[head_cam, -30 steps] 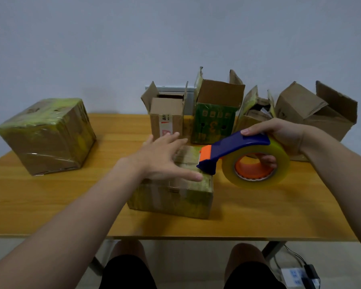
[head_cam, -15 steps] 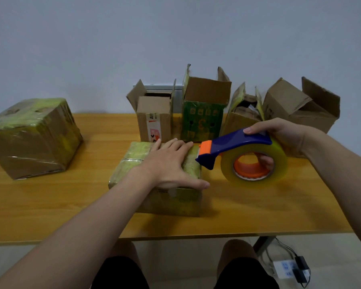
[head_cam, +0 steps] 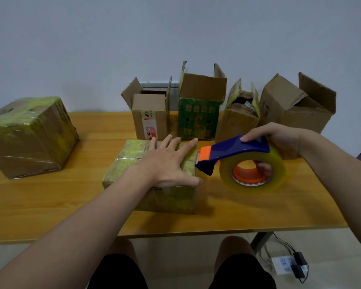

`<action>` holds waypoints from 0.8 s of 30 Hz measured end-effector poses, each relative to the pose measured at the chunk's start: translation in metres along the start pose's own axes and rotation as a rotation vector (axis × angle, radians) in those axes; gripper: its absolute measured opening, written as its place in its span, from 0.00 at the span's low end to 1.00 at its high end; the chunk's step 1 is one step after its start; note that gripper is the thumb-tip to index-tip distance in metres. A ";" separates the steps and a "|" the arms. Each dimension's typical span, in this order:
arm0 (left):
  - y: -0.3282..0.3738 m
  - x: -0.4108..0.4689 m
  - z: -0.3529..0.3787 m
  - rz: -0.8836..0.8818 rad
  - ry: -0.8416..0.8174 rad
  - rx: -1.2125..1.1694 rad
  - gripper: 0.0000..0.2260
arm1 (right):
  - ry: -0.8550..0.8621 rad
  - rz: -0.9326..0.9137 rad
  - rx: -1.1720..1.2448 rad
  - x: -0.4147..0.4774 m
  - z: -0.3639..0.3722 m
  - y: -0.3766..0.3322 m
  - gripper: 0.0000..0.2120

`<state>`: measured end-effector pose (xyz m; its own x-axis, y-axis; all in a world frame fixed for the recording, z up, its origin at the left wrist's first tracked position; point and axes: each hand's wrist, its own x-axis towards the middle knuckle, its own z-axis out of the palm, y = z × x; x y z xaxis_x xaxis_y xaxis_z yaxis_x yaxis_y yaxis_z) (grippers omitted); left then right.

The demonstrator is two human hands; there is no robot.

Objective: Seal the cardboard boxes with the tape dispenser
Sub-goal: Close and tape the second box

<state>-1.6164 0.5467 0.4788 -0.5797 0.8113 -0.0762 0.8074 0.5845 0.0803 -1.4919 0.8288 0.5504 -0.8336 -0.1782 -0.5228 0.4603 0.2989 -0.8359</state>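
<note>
Surface: wooden, carrying all the cartons.

Large box: far left, well apart from the work, closed and wrapped in yellowish tape. Judged finished and set aside.

Open boxes: four in a row along the back edge, flaps up, not yet sealed. Judged to be queued.

Centre box: flaps closed, in front of the row and nearest the person, placed for taping.

Tape dispenser: held above the surface, right of the centre box, cutter end just beside the box's top right edge. Contact cannot be confirmed.

Left hand: flat on the box top, fingers spread and straight, pressing down, presumably to steady the box and keep the flaps shut.

Right hand: gripping the dispenser, thumb on the blue handle, fingers through the orange core
</note>
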 end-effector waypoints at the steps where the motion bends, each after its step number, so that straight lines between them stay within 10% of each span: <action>1: 0.000 0.000 0.001 0.008 0.006 -0.013 0.51 | 0.014 0.004 -0.013 0.001 0.001 -0.003 0.25; 8: 0.000 -0.002 0.005 0.211 0.110 -0.204 0.42 | 0.061 0.002 -0.079 -0.002 -0.001 -0.022 0.18; 14: 0.001 0.000 0.002 0.206 0.038 -0.207 0.40 | 0.108 0.015 0.022 -0.007 -0.012 0.003 0.30; 24: -0.003 0.001 0.004 0.201 0.032 -0.218 0.42 | 0.079 0.116 -0.303 -0.002 0.008 -0.043 0.15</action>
<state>-1.6190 0.5450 0.4746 -0.4162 0.9092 -0.0063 0.8659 0.3984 0.3025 -1.5079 0.8088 0.5858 -0.8074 -0.0573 -0.5873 0.4519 0.5799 -0.6779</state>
